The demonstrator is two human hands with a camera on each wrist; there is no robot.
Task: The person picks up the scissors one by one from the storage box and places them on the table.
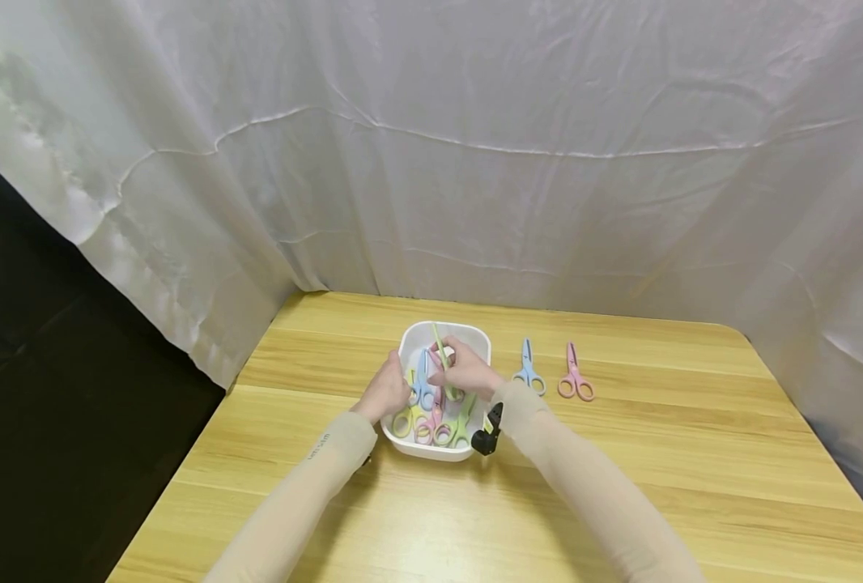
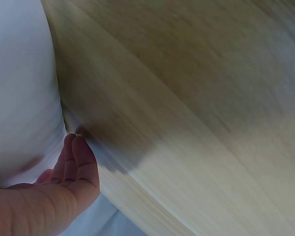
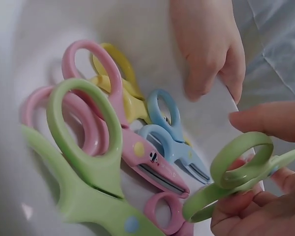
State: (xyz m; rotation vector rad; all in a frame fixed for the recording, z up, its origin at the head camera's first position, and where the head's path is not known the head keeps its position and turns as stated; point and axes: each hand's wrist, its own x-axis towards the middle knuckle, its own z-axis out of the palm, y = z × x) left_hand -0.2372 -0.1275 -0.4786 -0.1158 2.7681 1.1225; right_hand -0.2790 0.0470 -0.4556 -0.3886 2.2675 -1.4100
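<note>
A white plastic bin (image 1: 431, 453) holds several children's scissors. My left hand (image 1: 386, 390) grips its left rim, thumb inside and fingers outside the wall, as the right wrist view shows. Over the bin, my right hand (image 1: 468, 372) holds a pair of green scissors (image 3: 246, 183) by the handle area, lifted above the others. Below lie another pair of green scissors (image 3: 91, 199), pink scissors (image 3: 137, 147), yellow scissors (image 3: 133, 104) and blue scissors (image 3: 188, 156), partly overlapping. The left wrist view shows only the bin's outer wall (image 2: 19, 88) and left fingers.
On the wooden table (image 1: 694, 453), right of the bin, lie a separate pair of blue scissors (image 1: 527, 368) and pink scissors (image 1: 573, 376), side by side with blades pointing away. A pale curtain (image 1: 519, 202) hangs behind the table's far edge.
</note>
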